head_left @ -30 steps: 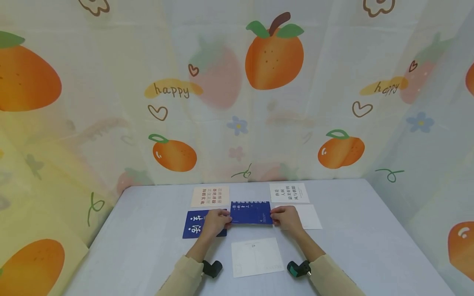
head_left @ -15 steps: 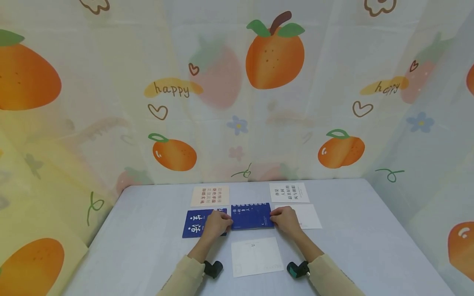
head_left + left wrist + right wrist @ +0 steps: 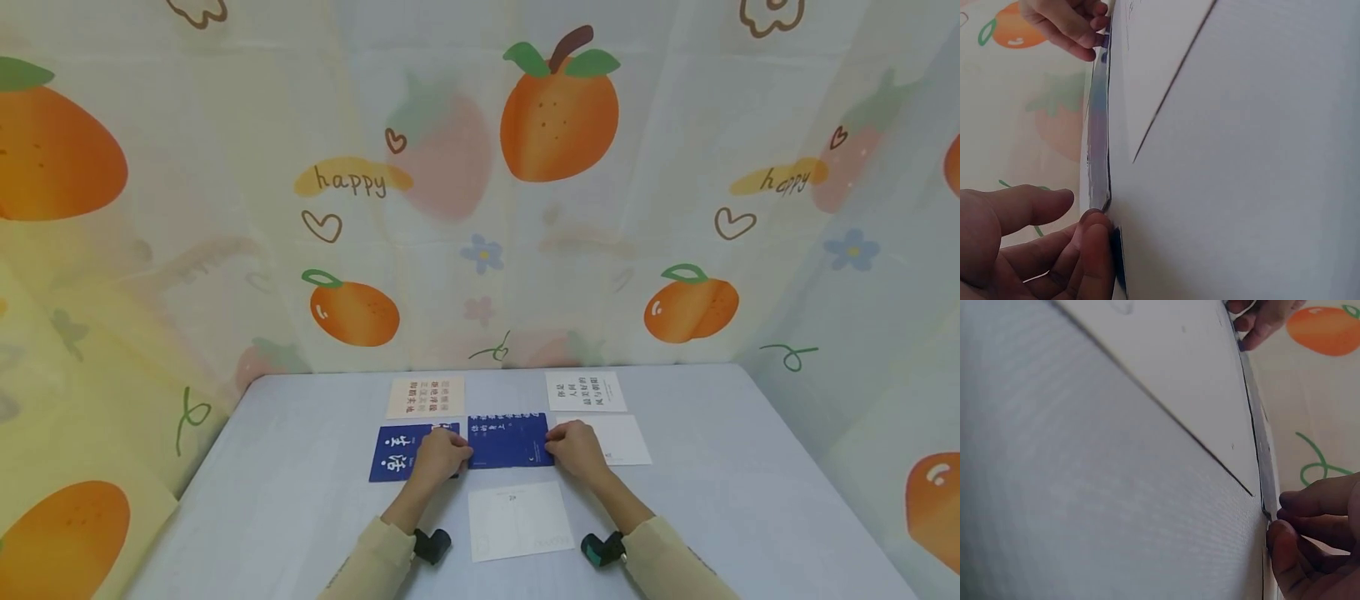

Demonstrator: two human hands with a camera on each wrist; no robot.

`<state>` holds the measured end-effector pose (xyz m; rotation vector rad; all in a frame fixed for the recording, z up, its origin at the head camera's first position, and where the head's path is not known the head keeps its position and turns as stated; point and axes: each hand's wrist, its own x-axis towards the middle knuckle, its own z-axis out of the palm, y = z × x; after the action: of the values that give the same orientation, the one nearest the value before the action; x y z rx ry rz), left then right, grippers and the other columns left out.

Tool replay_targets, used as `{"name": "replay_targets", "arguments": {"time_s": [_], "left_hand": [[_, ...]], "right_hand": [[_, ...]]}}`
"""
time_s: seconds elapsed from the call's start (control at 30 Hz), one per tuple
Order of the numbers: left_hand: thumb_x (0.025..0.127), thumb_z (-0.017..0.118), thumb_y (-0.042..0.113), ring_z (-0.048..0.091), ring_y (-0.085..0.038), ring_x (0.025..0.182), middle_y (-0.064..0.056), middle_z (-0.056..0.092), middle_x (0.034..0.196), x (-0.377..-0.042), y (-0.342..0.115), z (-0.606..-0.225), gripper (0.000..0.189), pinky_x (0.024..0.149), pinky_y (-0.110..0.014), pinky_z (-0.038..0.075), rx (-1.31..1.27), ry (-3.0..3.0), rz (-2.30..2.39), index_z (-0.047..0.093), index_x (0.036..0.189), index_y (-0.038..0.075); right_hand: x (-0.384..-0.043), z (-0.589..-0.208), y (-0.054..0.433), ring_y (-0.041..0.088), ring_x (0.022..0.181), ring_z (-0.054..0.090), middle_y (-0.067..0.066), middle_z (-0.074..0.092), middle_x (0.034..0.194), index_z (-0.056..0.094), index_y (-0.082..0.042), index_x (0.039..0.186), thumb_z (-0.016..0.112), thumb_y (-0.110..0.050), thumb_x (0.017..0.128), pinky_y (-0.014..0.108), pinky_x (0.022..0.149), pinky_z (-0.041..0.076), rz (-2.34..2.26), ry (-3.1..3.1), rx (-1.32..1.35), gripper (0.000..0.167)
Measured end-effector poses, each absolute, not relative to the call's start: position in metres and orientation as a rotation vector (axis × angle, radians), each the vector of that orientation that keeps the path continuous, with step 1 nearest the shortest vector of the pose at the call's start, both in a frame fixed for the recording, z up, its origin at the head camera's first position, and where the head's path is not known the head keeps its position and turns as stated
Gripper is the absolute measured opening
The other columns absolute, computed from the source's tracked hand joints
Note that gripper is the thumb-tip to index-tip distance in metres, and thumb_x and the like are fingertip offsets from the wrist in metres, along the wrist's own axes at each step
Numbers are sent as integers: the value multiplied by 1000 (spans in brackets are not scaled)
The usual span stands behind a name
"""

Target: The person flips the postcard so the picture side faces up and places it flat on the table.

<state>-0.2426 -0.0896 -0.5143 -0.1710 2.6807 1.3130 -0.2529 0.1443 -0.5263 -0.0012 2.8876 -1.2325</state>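
A dark blue postcard with white lettering [image 3: 510, 442] lies in the middle of the white table in the head view, between both hands. My left hand [image 3: 442, 454] has its fingertips at the card's left edge, thumb and a finger meeting at the corner in the left wrist view, another finger raised. My right hand [image 3: 577, 450] holds the right edge near the front corner with its fingertips. A second blue postcard [image 3: 392, 454] is partly under the left hand. Below the right hand a white card [image 3: 628, 440] is partly covered.
A cream card with brown lettering [image 3: 426, 397] lies at the back left, a white lettered card [image 3: 586, 391] at the back right. Nearer me is a blank-looking white postcard [image 3: 519, 522]. A fruit-printed curtain [image 3: 480, 200] stands behind the table [image 3: 270, 500].
The blue postcard between my hands, tilted a second ago, has come down flat and slightly nearer me. Both hands followed it with small shifts; the other cards stay put.
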Motion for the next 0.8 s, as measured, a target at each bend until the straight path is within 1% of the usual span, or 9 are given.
{"name": "replay_targets", "arguments": {"time_s": [0.07,0.13,0.3,0.43,0.57,0.63,0.8], "left_hand": [[88,67,10,59,-15,61,-6,65,67,-243,-90,-514,14,55,-25,47,-165,2689,1304,72,94,-2],[88,67,10,60,-15,64,-7,67,73,-243,-90,-515,14,57,-27,48,-158,2708,1292,72,94,-1],[87,68,12,61,-17,72,-10,70,87,-245,-88,-513,12,60,-29,51,-150,2748,1274,71,93,2],[87,69,15,60,-17,72,-10,70,88,-245,-84,-510,13,60,-28,50,-110,2746,1282,71,93,3],[87,69,17,59,-17,74,-8,69,88,-246,-78,-508,13,62,-29,50,-59,2725,1303,72,94,5],[88,69,17,60,-17,77,-8,70,90,-247,-75,-508,13,64,-29,51,-30,2714,1327,72,94,6],[88,68,18,62,-17,80,-8,71,94,-248,-64,-507,15,69,-31,54,27,2687,1382,72,98,6]], "right_hand": [[-252,-525,145,27,88,69,15,74,90,74,2,90,69,-2,80,39,78,56,-1235,2892,-1,12],[-251,-524,145,26,88,69,15,74,90,74,2,90,69,-3,80,38,78,56,-1238,2885,2,11],[-250,-515,146,21,84,66,12,74,91,74,0,91,69,-5,83,34,74,55,-1238,2845,2,11],[-250,-509,151,18,80,64,10,74,90,74,0,93,70,-7,84,33,72,54,-1215,2854,-35,12],[-249,-508,156,18,82,66,8,74,89,75,-2,93,71,-11,84,35,77,54,-1201,2884,-61,13],[-249,-508,160,17,82,66,8,74,88,75,-2,93,71,-12,84,35,77,53,-1214,2888,-63,13],[-247,-509,169,14,76,63,6,73,86,74,-3,93,70,-13,85,27,66,50,-1247,2841,-24,14]]}}
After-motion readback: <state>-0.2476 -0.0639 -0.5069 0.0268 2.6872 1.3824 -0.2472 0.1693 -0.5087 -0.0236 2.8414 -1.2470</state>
